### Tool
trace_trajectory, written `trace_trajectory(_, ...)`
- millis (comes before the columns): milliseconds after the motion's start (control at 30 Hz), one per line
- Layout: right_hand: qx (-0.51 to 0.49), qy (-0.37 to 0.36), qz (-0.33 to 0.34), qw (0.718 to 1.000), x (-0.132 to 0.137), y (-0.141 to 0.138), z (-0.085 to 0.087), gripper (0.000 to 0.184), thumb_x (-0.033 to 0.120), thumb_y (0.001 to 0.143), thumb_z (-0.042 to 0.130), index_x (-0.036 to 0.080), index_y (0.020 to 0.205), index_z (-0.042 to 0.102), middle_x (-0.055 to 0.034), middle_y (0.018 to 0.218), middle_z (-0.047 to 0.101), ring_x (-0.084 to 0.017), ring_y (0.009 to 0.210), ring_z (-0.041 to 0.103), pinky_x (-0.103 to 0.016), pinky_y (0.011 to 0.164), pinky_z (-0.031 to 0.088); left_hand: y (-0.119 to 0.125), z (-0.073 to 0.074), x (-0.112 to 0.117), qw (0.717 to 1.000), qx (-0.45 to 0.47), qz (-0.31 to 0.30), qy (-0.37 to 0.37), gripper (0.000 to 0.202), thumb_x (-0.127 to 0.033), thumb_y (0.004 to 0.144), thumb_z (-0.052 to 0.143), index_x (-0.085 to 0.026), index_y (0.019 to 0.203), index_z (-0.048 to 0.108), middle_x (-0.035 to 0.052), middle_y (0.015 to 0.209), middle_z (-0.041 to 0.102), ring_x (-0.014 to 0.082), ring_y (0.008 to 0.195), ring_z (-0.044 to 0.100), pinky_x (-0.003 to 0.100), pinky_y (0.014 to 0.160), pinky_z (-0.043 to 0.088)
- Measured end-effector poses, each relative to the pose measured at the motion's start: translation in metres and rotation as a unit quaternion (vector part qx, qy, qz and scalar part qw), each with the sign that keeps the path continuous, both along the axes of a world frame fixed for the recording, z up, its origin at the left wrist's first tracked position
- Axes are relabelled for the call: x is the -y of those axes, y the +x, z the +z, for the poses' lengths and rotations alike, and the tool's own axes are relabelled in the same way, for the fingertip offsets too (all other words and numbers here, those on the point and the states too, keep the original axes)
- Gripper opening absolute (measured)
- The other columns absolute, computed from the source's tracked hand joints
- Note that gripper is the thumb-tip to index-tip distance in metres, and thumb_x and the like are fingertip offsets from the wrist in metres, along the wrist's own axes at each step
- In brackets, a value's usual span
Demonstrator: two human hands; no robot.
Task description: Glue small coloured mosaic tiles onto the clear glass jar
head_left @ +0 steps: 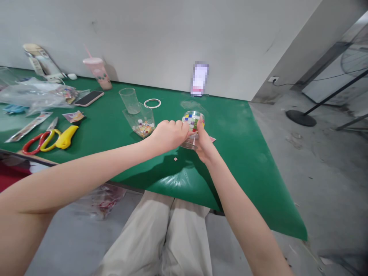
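Note:
A clear cup [190, 143] with rows of small coloured mosaic tiles round its upper part is held a little above the green tabletop. My right hand [204, 142] is closed round its right side, thumb on the tiles. From the left, my left hand [169, 134] meets the cup with curled fingers at the tiled band; its fingertips are partly hidden, so a small piece in them cannot be made out. A pale pink tile [175, 159] lies below the hands. Left of them, a clear container [134, 122] holds several loose coloured tiles.
A clear cup [130, 101] and a white ring [152, 103] stand behind the container. Scissors [51, 141], a yellow-handled tool [67, 137], a phone [89, 98], a pink tumbler [99, 73] and plastic bags [34, 94] are at left. A lit phone [199, 78] leans on the wall.

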State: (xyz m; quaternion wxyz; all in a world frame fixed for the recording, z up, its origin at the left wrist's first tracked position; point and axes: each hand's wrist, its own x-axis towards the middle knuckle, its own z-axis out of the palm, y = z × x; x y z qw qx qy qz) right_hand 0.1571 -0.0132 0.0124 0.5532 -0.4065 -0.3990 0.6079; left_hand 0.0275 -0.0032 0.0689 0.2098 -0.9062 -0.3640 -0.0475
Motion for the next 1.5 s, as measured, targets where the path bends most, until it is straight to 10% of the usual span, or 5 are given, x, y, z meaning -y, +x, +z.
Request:
trace_trajectory(667,-0.089,-0.092,0.072,0.989,0.004,0.007,0.002,0.056,0.077,0.078,0.043,0.027,0.094,0.065,-0.0036,0.096,0.072,-0.027,0.099,0.067,-0.047,0.083,0.056,0.006,0.024,-0.002,0.998,-0.032,0.058,-0.024,0.057,-0.057,0.093,0.032,-0.009,0.103,0.061,0.0149,0.084,0.066,0.0281,0.082,0.065,0.03,0.061,0.035)
trace_trajectory(867,-0.098,-0.058,0.099,0.989,0.001,0.012,-0.001,0.063,0.081,0.076,0.04,0.027,0.097,0.066,-0.006,0.099,0.071,-0.029,0.098,0.068,-0.051,0.087,0.055,-0.011,0.032,-0.01,0.978,0.162,0.103,-0.084,0.061,-0.058,0.095,0.018,-0.013,0.097,0.059,0.0104,0.09,0.065,0.0237,0.087,0.063,0.033,0.072,0.045)
trace_trajectory(1100,-0.082,-0.023,0.097,0.992,0.005,0.011,0.007,0.067,0.077,0.08,0.038,0.027,0.12,0.058,-0.0073,0.103,0.071,-0.029,0.107,0.064,-0.049,0.09,0.054,-0.029,0.0,-0.009,0.932,0.314,-0.034,-0.18,0.102,-0.08,0.069,0.049,-0.021,0.146,0.02,0.0167,0.154,0.024,0.0369,0.143,0.018,0.053,0.111,0.026)
trace_trajectory(1500,-0.075,0.035,0.123,0.989,0.015,0.011,0.013,0.064,0.067,0.078,0.053,0.03,0.13,0.049,-0.0044,0.122,0.064,-0.028,0.112,0.062,-0.049,0.092,0.053,-0.029,-0.008,0.0,0.909,0.348,-0.092,-0.211,0.099,-0.073,0.075,0.051,-0.031,0.15,0.004,0.0083,0.16,0.009,0.037,0.146,0.005,0.058,0.115,0.016)
